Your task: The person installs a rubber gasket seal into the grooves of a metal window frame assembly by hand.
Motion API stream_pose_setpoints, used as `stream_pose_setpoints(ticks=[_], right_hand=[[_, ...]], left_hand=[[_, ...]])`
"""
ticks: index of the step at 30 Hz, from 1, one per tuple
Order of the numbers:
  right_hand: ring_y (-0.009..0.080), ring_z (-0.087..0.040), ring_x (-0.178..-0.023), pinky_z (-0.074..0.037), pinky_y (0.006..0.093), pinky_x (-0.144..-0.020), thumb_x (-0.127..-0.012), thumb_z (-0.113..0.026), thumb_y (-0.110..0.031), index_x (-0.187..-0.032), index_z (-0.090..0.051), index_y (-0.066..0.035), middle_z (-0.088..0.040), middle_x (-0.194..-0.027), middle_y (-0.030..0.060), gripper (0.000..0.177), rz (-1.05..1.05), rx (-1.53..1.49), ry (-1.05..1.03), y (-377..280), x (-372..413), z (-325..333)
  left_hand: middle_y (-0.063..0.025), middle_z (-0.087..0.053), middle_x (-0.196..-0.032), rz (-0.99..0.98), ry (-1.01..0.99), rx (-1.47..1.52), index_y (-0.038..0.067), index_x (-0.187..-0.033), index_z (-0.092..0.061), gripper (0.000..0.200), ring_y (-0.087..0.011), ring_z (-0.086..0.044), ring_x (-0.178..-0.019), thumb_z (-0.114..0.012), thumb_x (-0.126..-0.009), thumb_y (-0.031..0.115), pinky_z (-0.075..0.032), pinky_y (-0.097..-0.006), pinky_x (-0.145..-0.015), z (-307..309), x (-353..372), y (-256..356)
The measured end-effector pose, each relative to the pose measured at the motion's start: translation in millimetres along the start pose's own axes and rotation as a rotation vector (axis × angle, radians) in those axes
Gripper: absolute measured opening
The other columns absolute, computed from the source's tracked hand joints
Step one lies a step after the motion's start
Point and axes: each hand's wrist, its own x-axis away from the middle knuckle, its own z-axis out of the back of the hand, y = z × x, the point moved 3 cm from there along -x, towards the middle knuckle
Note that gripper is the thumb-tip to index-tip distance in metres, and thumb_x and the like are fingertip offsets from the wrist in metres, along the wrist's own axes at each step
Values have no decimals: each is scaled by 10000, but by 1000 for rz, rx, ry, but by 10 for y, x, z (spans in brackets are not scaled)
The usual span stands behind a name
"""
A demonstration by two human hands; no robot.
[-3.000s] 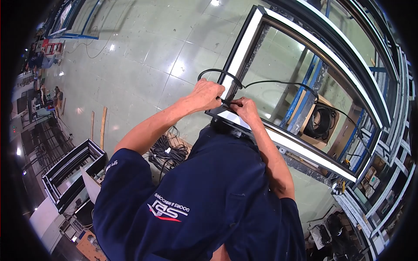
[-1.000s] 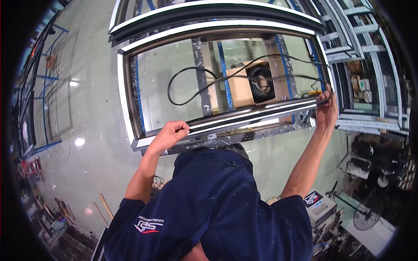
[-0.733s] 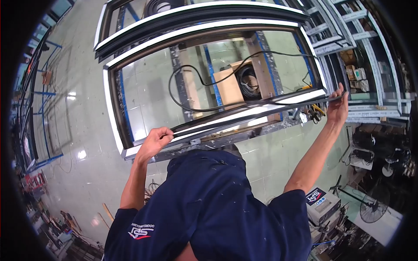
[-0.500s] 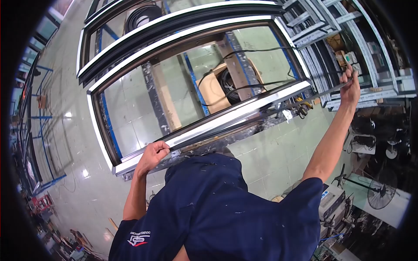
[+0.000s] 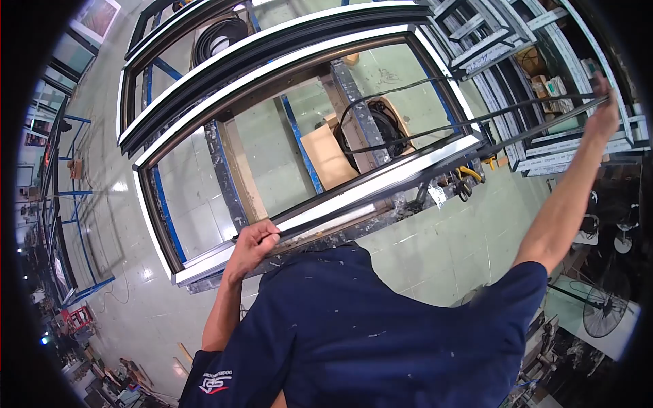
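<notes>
A long black rubber sealing strip stretches between my two hands, along the near bar of a white and black window frame. My left hand pinches the strip at the near bar's left part. Out at the far right, my right hand is closed around the strip, slightly blurred. A second length of strip runs from my right hand back across the frame toward a coil in an open cardboard box, seen through the frame opening.
Scissors with yellow handles lie beside the frame's near right corner. Further frames are stacked at the right. Another black coil shows behind. A blue rack stands left, a fan lower right.
My right hand has moved farther right and slightly up, drawing out more strip; the strand from the box is now pulled straighter. My left hand has shifted slightly right.
</notes>
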Motion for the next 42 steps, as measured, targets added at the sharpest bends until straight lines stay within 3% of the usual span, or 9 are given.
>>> stream_pose_setpoints(ticks=[6,10,13,16,22,28,32,38,42], right_hand=[[153,-581,-1228,-384,300,-1085,-961,-618,-425,-1244,-723,-109,-694,-1255,21,437,98,720,-123,-310,-527,-132],[237,-567,-1278,-391,356,-1092,-930,-602,-550,-1230,-681,32,-676,-1281,142,659,-223,1145,-375,974,-948,323],[405,-560,-1268,-401,436,-1063,-897,-546,-654,-1232,-614,117,-637,-1242,315,843,-422,1390,-597,2465,-240,764],[152,-655,-790,-516,305,-696,-939,-641,-430,-1032,-750,-36,-729,-939,86,419,-669,721,-670,2358,1486,342],[184,-705,-884,-565,318,-739,-867,-746,-278,-1123,-713,-2,-746,-950,93,378,-1163,635,-938,1724,3840,-47],[378,-690,-900,-555,416,-853,-740,-777,-232,-1050,-736,-1,-741,-985,164,389,-87,1463,-652,1916,4037,396],[383,-601,-1125,-477,466,-998,-741,-760,-261,-1232,-670,-103,-689,-1156,165,523,-666,1504,-832,2401,3730,628],[378,-580,-1229,-481,469,-1010,-677,-824,-506,-1251,-669,-91,-606,-1322,186,725,-645,1681,-1147,2382,3628,584],[423,-655,-1106,-504,480,-956,-760,-732,-524,-1187,-688,-23,-685,-1130,291,659,-681,1527,-927,2767,3608,795]], left_hand=[[72,-524,-718,18,153,-64,9,-901,-637,120,-30,-431,-656,-635,-922,127,-337,-233,-578,299,-167,-382],[60,-554,-729,89,117,-82,7,-891,-638,131,-41,-467,-676,-647,-919,134,-369,-232,-597,255,-227,-412],[58,-564,-741,65,83,-127,14,-893,-642,137,-48,-487,-705,-650,-920,148,-395,-238,-616,118,-330,-398],[32,-578,-760,25,55,-227,-11,-884,-628,146,-67,-491,-727,-618,-910,133,-411,-248,-637,-21,-451,-435],[-1,-603,-775,36,85,-236,-39,-906,-639,183,-86,-504,-733,-615,-905,142,-422,-275,-636,-82,-625,-359],[-7,-594,-738,67,67,-271,-50,-920,-652,202,-87,-499,-712,-620,-906,150,-418,-279,-629,-11,-694,-371],[-16,-610,-749,95,60,-253,-47,-921,-659,207,-97,-516,-717,-618,-898,155,-429,-285,-638,-6,-693,-416],[11,-577,-725,59,80,-170,-23,-919,-664,183,-77,-494,-671,-597,-907,148,-415,-270,-605,-23,-659,-535],[-2,-593,-744,84,91,-90,-27,-923,-673,185,-82,-505,-703,-609,-903,144,-422,-271,-633,-25,-640,-546]])
